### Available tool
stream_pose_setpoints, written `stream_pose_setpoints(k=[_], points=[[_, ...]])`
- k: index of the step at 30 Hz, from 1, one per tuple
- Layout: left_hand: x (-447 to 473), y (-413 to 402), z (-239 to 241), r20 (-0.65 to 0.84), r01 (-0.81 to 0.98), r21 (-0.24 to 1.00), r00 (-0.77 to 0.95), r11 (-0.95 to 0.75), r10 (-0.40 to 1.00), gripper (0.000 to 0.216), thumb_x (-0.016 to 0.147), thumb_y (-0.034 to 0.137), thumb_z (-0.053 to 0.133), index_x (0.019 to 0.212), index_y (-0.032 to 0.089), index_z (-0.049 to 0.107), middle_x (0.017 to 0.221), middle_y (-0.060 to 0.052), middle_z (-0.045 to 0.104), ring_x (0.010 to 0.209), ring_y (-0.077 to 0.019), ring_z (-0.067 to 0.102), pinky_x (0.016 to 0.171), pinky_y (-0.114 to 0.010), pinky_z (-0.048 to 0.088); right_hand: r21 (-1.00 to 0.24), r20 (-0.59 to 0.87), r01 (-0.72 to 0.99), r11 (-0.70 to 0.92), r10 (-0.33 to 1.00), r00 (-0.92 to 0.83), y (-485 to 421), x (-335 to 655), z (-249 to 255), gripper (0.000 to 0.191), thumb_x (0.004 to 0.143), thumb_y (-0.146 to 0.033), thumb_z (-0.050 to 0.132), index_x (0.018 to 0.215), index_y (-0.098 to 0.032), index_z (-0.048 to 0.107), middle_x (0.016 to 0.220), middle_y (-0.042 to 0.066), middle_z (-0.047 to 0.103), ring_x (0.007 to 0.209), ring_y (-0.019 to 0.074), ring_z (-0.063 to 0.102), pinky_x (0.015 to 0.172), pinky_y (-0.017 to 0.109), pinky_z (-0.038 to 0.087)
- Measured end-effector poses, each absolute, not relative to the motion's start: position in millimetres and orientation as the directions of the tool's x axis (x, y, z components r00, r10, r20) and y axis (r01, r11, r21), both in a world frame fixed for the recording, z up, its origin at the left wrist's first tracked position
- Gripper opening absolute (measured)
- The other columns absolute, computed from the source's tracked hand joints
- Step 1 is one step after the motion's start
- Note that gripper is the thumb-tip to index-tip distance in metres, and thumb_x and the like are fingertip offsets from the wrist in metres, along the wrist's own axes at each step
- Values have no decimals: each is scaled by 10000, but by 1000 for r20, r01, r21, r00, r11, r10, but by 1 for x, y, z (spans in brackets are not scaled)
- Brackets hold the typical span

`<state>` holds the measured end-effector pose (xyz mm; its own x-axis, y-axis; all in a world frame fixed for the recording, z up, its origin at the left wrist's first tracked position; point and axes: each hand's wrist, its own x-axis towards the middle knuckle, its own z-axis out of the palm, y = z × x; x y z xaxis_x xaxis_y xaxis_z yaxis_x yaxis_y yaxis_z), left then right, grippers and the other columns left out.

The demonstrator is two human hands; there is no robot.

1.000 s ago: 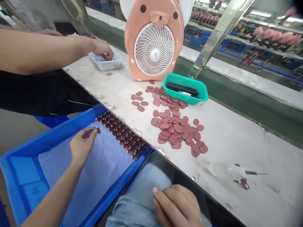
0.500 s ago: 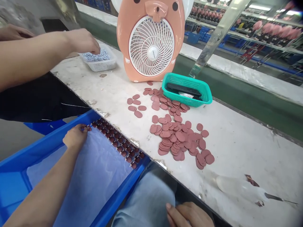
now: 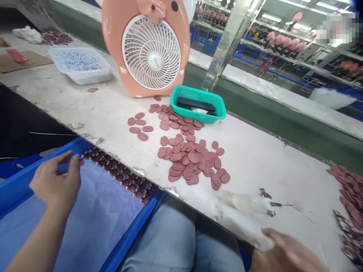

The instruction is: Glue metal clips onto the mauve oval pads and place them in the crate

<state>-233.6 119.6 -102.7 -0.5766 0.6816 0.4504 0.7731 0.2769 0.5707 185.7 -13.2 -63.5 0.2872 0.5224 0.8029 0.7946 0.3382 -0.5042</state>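
R hand (image 3: pixel 286 253) is nearest, blurred at the counter's (image 3: pixel 255 151) near edge; can't tell if its grip holds anything. L hand (image 3: pixel 56 181) is over the blue tray (image 3: pixel 133 237), grip loose, fingers half-curled & parted, nothing visible in it; a reddish bit shows just past the thumb.

Risks, my guess: L fingertips are v. close to the end of the disc rows (image 3: pixel 124 179), so a careless brush cd skew them. R hand is nr the white bottle (image 3: pixel 246 204), lying w/ a thin dark tip; a bump might roll it or prick a finger.

Discs: dark red-brown, round, w/ pale bits sticking out, in tight rows along the tray's counter side. Beyond, on the counter, loose ovals (image 3: pixel 193 158): flat, dull pink-brown, some w/ tiny holes, heaped & overlapping, running back to the green basket (image 3: pixel 198 113).
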Motion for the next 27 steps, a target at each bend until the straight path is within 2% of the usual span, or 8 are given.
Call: stream_pose_setpoints(k=[3,4,6,8,14,19,23,27], points=[[-160,97,-87,593,849,516,-256,-116,763,327,817,434,721,1047,202,747,1133,-115,769,1102,-322,668,1060,-481,430,-681,621,710,179,655,430,1,199,-58,699,855,-362,705,1479,-244,412,1346,162,538,1165,349,601,928,577,528],[-137,91,-84,599,837,490,-120,-243,792,339,776,460,762,1036,243,763,1142,-91,777,1107,-308,674,1059,-446,444,-729,511,679,87,729,455,5,202,-57,708,860,-417,695,1478,-224,409,1408,178,501,1246,369,547,991,600,479],[-99,83,-80,597,797,425,110,-429,795,466,749,486,789,1170,290,745,1272,-91,737,1183,-317,641,1093,-439,417,-751,325,657,-70,826,460,12,203,-55,701,839,-518,695,1425,-204,471,1444,183,497,1327,389,466,1067,615,394],[-78,80,-80,591,769,357,254,-530,766,470,812,427,754,1262,303,707,1362,-113,684,1226,-333,604,1101,-464,398,-728,268,677,-105,865,423,17,204,-54,648,833,-554,686,1350,-191,540,1389,176,557,1324,382,463,1087,608,364],[-71,67,-91,635,755,299,299,-583,712,349,856,276,733,1203,308,730,1258,-109,738,1169,-312,620,1069,-455,418,-791,295,611,5,879,375,16,206,-52,431,934,-470,600,1271,-202,574,1275,138,633,1216,297,573,1052,517,420],[-68,68,-87,674,760,284,276,-585,686,538,849,260,750,1370,262,613,1266,-128,742,1199,-335,617,1093,-505,351,-819,320,571,56,870,375,10,206,-54,395,923,-453,625,1250,-235,586,1260,104,662,1197,283,609,999,463,474],[-69,73,-86,731,724,248,296,-643,615,375,821,183,789,1154,349,745,1078,-10,822,1036,-255,700,1097,-441,304,-840,317,539,64,865,390,6,206,-55,369,920,-426,643,1250,-270,587,1265,84,657,1187,281,613,1011,486,467],[-65,68,-83,755,662,298,276,-687,594,381,807,90,779,1028,400,779,944,69,839,865,-175,736,1022,-357,337,-876,354,458,151,847,397,1,200,-54,345,902,-371,677,1225,-278,598,1198,69,659,1143,258,619,990,445,480]])
